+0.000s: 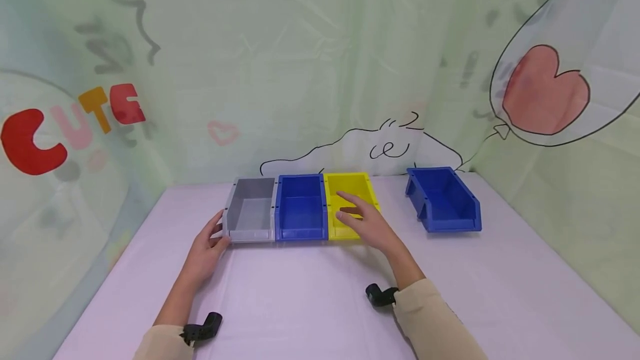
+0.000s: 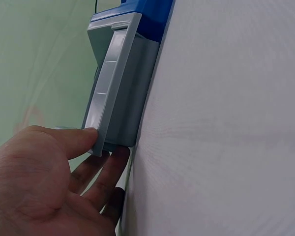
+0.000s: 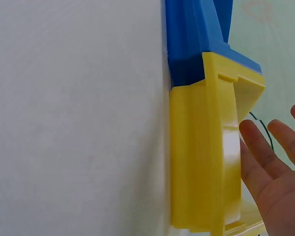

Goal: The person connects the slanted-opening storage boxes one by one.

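Your left hand (image 1: 205, 250) grips grey bin (image 1: 251, 211) at its near left corner, thumb on near lip, fingers against left side; grey bin just right of that hand; your right hand (image 1: 371, 226) open, fingers loosely spread over right part of yellow bin (image 1: 349, 183), contact cannot be told; middle blue bin (image 1: 301, 213) between both, sides touching; second blue bin (image 1: 444, 196) well apart, far right on table (image 1: 295, 299)

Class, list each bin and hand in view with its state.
Gray bin: upright, in the row
Middle blue bin: upright, in the row
Yellow bin: upright, in the row
Separate blue bin: upright, standing apart
Left hand: gripping gray bin
Right hand: holding nothing
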`<state>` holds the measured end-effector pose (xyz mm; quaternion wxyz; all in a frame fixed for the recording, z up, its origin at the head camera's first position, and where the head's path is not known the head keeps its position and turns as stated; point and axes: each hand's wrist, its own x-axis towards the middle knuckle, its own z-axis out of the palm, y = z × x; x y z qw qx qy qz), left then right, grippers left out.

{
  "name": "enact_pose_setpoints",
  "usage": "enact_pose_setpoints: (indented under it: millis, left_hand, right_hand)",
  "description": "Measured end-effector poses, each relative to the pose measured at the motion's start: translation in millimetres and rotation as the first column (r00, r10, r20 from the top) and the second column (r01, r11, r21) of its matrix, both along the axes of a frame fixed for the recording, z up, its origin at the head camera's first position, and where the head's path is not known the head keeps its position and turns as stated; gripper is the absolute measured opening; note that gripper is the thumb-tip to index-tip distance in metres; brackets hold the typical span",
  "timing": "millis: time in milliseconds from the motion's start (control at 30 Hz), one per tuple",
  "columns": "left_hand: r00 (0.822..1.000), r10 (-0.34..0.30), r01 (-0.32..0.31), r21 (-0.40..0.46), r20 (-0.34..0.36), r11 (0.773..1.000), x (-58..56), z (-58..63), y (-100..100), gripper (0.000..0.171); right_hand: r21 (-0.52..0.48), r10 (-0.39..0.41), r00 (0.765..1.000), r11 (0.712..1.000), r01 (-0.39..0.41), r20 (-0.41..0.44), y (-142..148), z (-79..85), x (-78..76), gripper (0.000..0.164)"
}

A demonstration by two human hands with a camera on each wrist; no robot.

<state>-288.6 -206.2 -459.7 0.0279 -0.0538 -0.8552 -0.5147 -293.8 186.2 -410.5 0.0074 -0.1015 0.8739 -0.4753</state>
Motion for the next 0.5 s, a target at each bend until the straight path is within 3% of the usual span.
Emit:
enact_pose_setpoints:
  millis: [500]
  left_hand:
    - [1.0,-0.009,0.009,0.003,-0.007,1.0,-0.9,-1.2,0,0.07]
  right_hand:
    - [-0.008,-0.03,0.992,1.0,0.029,-0.12,8,17.6,5.4,0.056]
